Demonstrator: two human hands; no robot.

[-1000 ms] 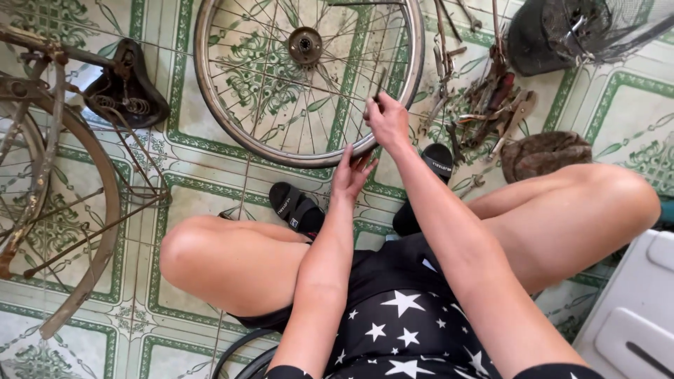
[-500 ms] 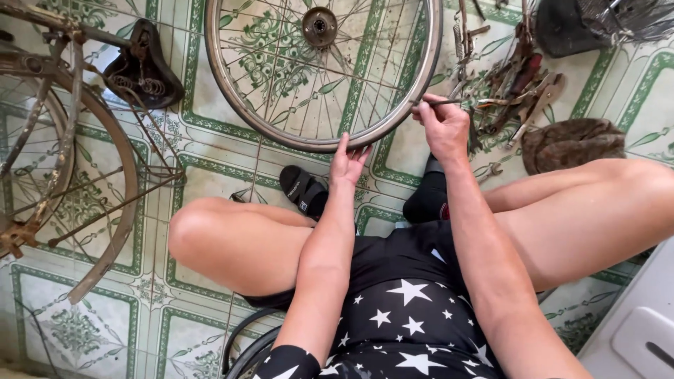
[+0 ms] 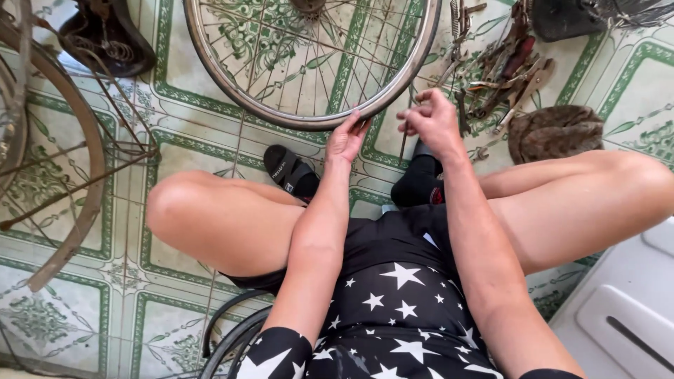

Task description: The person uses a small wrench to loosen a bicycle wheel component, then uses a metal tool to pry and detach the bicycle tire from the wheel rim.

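steadying the bicycle wheel on the tiled floor, my left hand rests open-fingered on its near rim. my right hand has pulled back off the rim since a second ago, curled shut, contents unclear. rusty tool pile just beside it.

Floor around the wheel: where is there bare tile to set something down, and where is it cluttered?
Bare tile lies between the wheel rim and the left knee, and below that knee. Crowded: the tool pile beyond the right hand, and the rusty frame at far left.
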